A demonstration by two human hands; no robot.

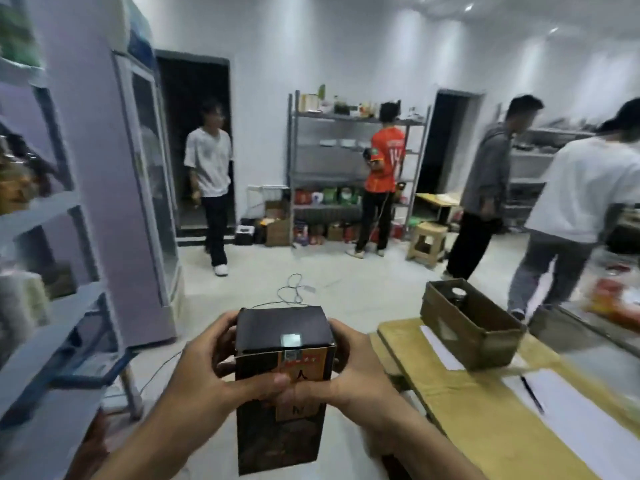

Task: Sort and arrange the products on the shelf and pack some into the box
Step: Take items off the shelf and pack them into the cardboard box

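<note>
— Where's the product?
— I've got the dark carton [282, 341] upright in mid-air. My left hand [207, 368] and right hand [346, 372] are both wrapped round its upper half.
— And the box?
— The cardboard box [450, 327] is at the table's [478, 420] far end, with a jar [459, 296] inside. I'd carry the carton level and lower it beside the jar.

The dark carton [282, 344] is showing an orange label [311, 363] carrying the character 人 — lower down something like an M is peeking out, the rest too blurred. The orange jersey [388, 157] is displaying 14.
</note>
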